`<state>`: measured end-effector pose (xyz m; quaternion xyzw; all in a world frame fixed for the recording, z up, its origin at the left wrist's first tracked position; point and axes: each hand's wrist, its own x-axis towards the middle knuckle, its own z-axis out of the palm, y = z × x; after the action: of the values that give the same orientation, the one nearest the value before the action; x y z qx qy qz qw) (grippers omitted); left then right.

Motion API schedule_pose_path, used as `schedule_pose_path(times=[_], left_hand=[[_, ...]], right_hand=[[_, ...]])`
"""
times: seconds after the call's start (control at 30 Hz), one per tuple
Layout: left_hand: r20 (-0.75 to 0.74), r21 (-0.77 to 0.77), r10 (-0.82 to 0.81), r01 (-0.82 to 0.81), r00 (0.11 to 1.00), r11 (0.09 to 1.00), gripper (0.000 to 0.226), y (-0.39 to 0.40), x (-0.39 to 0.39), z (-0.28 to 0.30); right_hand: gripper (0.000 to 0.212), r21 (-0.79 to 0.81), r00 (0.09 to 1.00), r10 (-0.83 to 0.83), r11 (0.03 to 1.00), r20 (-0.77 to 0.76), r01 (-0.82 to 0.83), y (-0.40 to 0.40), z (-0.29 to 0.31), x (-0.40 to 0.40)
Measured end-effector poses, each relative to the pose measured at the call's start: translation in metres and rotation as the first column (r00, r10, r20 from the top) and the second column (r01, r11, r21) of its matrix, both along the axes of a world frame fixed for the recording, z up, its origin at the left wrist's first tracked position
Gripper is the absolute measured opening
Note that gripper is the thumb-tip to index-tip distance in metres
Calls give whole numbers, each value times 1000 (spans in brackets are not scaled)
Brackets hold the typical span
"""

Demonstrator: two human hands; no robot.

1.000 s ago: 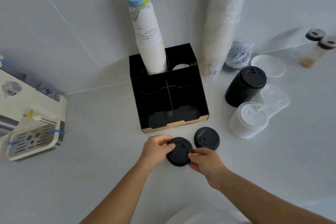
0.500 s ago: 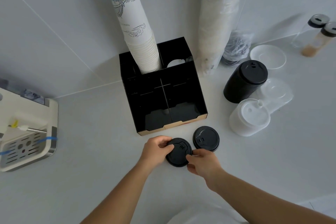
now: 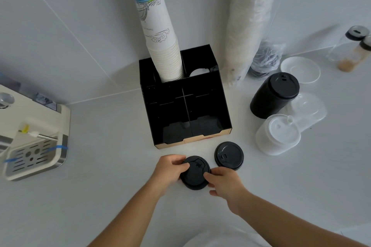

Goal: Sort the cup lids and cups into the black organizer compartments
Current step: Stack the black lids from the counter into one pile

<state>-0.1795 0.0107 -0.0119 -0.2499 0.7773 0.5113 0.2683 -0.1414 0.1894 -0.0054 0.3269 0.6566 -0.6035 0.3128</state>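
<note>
Just beyond the hands, the black organizer (image 3: pixel 186 106) stands on the white surface (image 3: pixel 100 196) against the wall. Its back-left compartment holds a tall stack of paper cups (image 3: pixel 160 42) that rises well above the rim and tilts slightly left. The back-right compartment shows a round white shape through a cut-out; what it is cannot be told. The two front compartments, split by a thin divider, look dark, and no contents can be made out in them.

Between the hands lies a black lid (image 3: pixel 195 172), flat on the surface. The left hand (image 3: pixel 170 170) curls over its left edge, thumb on top and fingers bent around the rim. The right hand (image 3: pixel 224 183) pinches the near-right edge, thumb pressed on top and the other fingers tucked below. Both forearms reach in from the lower frame, converging on the lid.

Just beyond the right hand lies a second black lid (image 3: pixel 228 155), apart from the first. Farther right, a black cup (image 3: pixel 273 96) with a black lid lies tilted, beside a clear cup (image 3: pixel 277 136) with a white lid. Well left of the left hand sits a cream machine (image 3: pixel 34 140) with a slotted tray.
</note>
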Motion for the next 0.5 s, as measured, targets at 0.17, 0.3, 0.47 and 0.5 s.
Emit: schedule_pose_path(times=[0.17, 0.3, 0.47, 0.5], left_hand=[[51, 164, 154, -160, 987, 973, 47, 1, 18, 9], [92, 256, 180, -198, 979, 946, 35, 13, 33, 18], [72, 216, 188, -199, 980, 956, 30, 35, 48, 22], [78, 227, 201, -214, 977, 950, 33, 41, 50, 22]], right_hand=[[5, 5, 996, 60, 998, -72, -60, 10, 18, 0], [18, 72, 978, 134, 990, -158, -124, 26, 28, -4], [31, 235, 932, 265, 950, -247, -208, 47, 36, -15], [31, 273, 917, 305, 933, -257, -233, 52, 38, -18]])
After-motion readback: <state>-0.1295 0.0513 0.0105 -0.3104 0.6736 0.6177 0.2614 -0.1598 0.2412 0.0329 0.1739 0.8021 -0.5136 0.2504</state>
